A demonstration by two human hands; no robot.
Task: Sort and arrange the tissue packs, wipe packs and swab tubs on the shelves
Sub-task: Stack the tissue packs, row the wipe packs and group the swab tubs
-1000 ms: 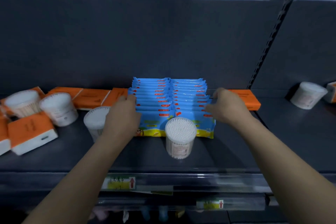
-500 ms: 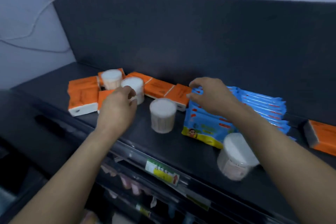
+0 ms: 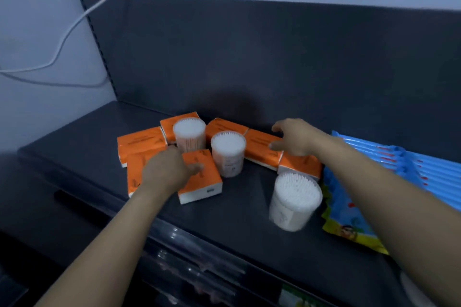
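Orange tissue packs (image 3: 141, 141) lie in a loose arc near the back of the dark shelf (image 3: 74, 147) in the head view. The left hand (image 3: 169, 172) lies across two of them. Its thumb rests on top of the front tissue pack (image 3: 202, 182) and its fingers bend down out of sight behind that pack's edge, so I cannot tell whether they grip it. The right hand (image 3: 294, 139) hangs over a rear tissue pack (image 3: 259, 151), fingers spread and loosely bent, holding nothing.

Three swab tubs stand upright among the packs. The rear swab tub (image 3: 189, 134) is just beyond the left knuckles. The middle swab tub (image 3: 228, 154) stands between the two hands, just beside the front tissue pack. The near swab tub (image 3: 294, 200), blurred, stands in front of the rightmost tissue pack (image 3: 299, 164) and just beside the blue wipe packs (image 3: 374, 169). These are lined up on edge at the right, and the right forearm partly covers them.

A clear price rail (image 3: 199, 244) runs along the shelf's front edge. Behind rises a dark back panel (image 3: 249, 57), with a slotted upright (image 3: 99, 40) at its left end. A white cable (image 3: 67, 32) loops down the pale wall (image 3: 32, 107).
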